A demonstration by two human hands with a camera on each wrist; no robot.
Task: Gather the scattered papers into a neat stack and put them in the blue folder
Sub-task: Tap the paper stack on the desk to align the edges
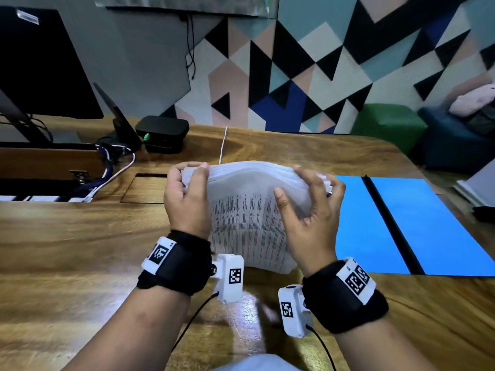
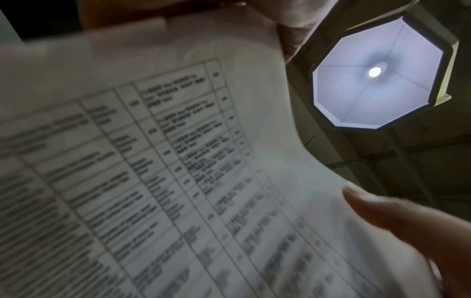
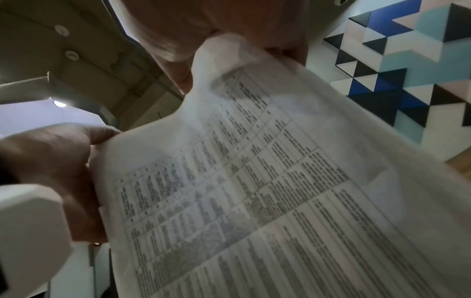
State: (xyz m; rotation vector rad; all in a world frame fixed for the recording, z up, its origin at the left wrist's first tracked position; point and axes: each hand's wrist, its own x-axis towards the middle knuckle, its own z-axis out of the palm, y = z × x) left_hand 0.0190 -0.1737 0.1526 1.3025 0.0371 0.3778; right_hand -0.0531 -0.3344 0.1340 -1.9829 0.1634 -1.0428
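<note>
A thick stack of white papers [image 1: 249, 215] printed with tables stands on edge over the wooden table [image 1: 80, 250], its top bowed. My left hand [image 1: 191, 174] grips the stack's upper left corner, thumb in front and fingers behind. My right hand [image 1: 305, 188] grips the upper right corner, fingers curled over the top edge. The blue folder [image 1: 428, 226] lies open and flat on the table just right of the stack. The printed sheet [image 2: 178, 161] fills the left wrist view, and the same papers [image 3: 254, 181] fill the right wrist view.
A black monitor [image 1: 40, 62], a black box [image 1: 162, 132] and tangled cables [image 1: 112, 170] occupy the table's far left. A white cord [image 1: 223, 143] runs back from the stack. A green stool [image 1: 388, 121] stands beyond the table. A white object [image 1: 476, 188] sits past the folder.
</note>
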